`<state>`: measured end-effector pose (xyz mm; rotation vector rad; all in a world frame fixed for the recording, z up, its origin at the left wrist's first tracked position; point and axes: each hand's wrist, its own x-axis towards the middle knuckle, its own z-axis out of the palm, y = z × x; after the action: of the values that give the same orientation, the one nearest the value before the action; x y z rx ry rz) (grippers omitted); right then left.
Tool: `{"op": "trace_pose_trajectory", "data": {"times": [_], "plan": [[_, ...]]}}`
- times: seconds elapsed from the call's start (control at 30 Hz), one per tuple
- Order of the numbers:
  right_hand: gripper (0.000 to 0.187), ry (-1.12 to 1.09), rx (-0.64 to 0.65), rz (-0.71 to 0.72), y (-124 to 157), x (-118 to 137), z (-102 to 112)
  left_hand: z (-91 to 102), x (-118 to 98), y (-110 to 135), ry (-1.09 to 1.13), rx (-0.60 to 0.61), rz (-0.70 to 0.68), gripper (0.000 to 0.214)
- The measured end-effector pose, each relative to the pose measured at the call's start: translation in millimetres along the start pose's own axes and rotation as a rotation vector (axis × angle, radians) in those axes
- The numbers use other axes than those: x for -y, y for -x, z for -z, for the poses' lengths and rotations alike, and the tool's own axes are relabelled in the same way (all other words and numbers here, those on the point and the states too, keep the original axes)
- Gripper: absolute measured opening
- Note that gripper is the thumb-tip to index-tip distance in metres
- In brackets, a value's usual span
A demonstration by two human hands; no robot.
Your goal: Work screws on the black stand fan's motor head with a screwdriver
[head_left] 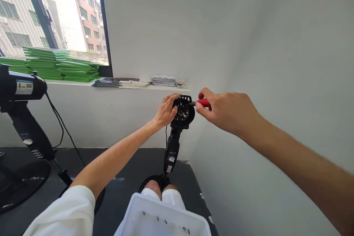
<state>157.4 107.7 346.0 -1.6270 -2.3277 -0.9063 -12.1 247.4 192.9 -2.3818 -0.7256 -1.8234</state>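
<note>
At the right edge of the black fan motor (183, 113), the right hand (228, 110) pinches a red-handled screwdriver (204, 102) between thumb and fingers, long axis near level, shaft directed left toward the motor (tip contact cannot be confirmed). The left hand (166, 111), nearer the motor, grips its left edge, thumb across the front. Below: the control column (173, 147), then a white tray (155, 208) holding small dark fasteners (166, 222).

The left hand (166, 111) holds the round head (183, 114) of a black fan (173, 146), while the right hand (218, 108) grips a red-handled screwdriver (204, 102) pointed at it. A white tray (155, 228) with a few small dark pieces (166, 221) sits over the lap (173, 196); green stacks (45, 67) line the windowsill (69, 82).
</note>
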Motion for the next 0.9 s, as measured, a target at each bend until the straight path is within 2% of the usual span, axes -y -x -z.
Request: {"op": "trace_pose_trajectory", "data": {"times": [0.1, 0.17, 0.27, 0.33, 0.4, 0.43, 0.53, 0.6, 0.73, 0.8, 0.9], "plan": [[0.037, -0.124, 0.08, 0.08, -1, -4, -1, -2.3, 0, 0, -0.001, 0.002, -0.003, 0.041], [0.039, -0.012, 0.035, 0.074, 0, -3, 1, -2.5, 0, 0, -0.001, 0.001, -0.008, 0.041], [0.057, 0.173, -0.05, 0.003, 0, 3, 6, -1.2, -2, -1, -0.007, -0.005, 0.003, 0.041], [0.05, 0.135, -0.017, -0.006, -1, 5, 7, 0.4, -2, -5, -0.01, -0.011, 0.023, 0.04], [0.039, 0.018, 0.058, 0.041, -4, 5, 6, 1.7, 1, -11, 0.005, -0.022, 0.047, 0.037], [0.039, -0.018, 0.083, 0.064, -5, 4, 5, 1.9, 3, -15, 0.022, -0.032, 0.063, 0.035], [0.046, 0.077, 0.059, 0.03, -6, 3, 2, -0.2, 11, -28, 0.087, -0.075, 0.154, 0.025], [0.051, 0.157, 0.033, -0.028, -7, 3, 2, -3.9, 15, -34, 0.194, -0.058, 0.277, 0.019], [0.038, -0.005, 0.102, 0.055, -7, 1, 2, -12.6, 17, -32, 0.548, 0.067, 0.517, 0.024], [0.04, 0.017, 0.082, 0.059, -5, -1, 3, -15.8, 16, -27, 0.637, 0.05, 0.55, 0.026], [0.053, 0.182, 0.009, -0.031, -3, -1, 3, -19.2, 17, -23, 0.646, 0.022, 0.547, 0.023]]}}
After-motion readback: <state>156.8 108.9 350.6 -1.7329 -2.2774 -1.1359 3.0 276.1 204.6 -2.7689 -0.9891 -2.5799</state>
